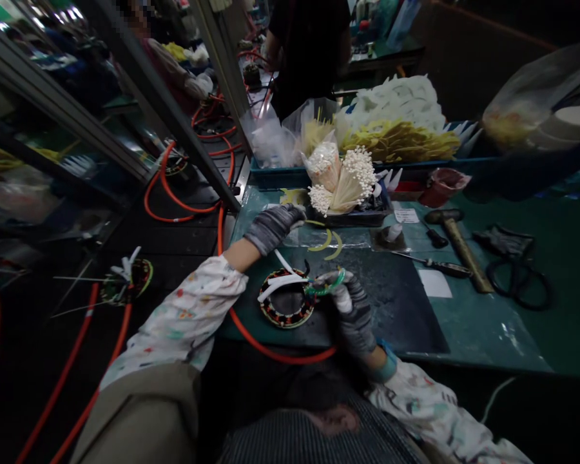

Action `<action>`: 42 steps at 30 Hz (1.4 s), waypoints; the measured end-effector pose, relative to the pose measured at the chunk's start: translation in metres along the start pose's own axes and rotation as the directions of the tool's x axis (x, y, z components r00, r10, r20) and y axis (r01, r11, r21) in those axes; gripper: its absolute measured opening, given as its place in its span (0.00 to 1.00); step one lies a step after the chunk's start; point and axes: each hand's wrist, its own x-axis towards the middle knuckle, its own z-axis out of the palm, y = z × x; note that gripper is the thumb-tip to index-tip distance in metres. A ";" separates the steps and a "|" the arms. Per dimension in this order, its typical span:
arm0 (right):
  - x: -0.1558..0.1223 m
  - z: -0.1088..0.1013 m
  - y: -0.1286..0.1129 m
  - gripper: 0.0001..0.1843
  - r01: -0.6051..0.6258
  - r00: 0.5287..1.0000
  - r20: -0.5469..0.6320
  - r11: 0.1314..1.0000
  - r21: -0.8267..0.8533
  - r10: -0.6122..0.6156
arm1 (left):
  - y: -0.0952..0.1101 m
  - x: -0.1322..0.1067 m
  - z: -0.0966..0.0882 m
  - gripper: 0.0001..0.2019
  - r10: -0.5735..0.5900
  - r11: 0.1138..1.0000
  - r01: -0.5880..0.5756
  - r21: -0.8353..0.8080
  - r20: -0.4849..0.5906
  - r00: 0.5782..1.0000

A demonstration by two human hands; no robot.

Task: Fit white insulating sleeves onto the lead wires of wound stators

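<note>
A ring-shaped wire-wound coil (270, 314), like a motor stator, lies on the dark mat before me. White sleeves (283, 280) stick up from it. From its right side runs a bundle of green wires (337, 281), and my right hand (355, 312), in a grey striped glove, is closed round them. My left hand (273, 229), gloved likewise, reaches beyond the coil, its fingers bent together beside a black box (352, 219) of white-tipped sticks (352, 180). Whether a strip is pinched there is too blurred to tell. Curved yellow strips (336, 245) lie close by.
Behind stands a blue tray with yellow strips (406, 142) and white pieces (396, 100). On the right lie a hammer (464, 251), a screwdriver (447, 266) and a black cable (522, 283). An orange hose (280, 356) curves round the front. Another coil (142, 277) rests left; a person (312, 51) stands ahead.
</note>
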 end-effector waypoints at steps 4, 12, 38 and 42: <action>0.010 0.005 -0.014 0.18 -0.020 0.997 -0.073 0.989 -0.150 0.009 | 0.034 -0.067 -0.007 0.14 -0.028 1.000 0.021 -0.023 -0.435 0.900; 0.004 0.007 -0.020 0.20 0.005 0.990 -0.138 0.970 -0.243 -0.040 | 0.092 -0.129 -0.003 0.17 0.227 0.960 -0.279 -0.017 -0.534 0.814; 0.005 0.018 -0.036 0.16 0.364 0.812 0.572 0.864 -0.347 -0.113 | 0.011 -0.124 0.020 0.32 -0.212 0.551 0.352 -0.756 0.281 0.936; -0.006 0.034 -0.025 0.15 0.529 0.784 0.620 0.530 -0.662 -0.008 | 0.017 -0.118 0.028 0.24 -0.217 0.395 0.412 -0.821 0.353 0.910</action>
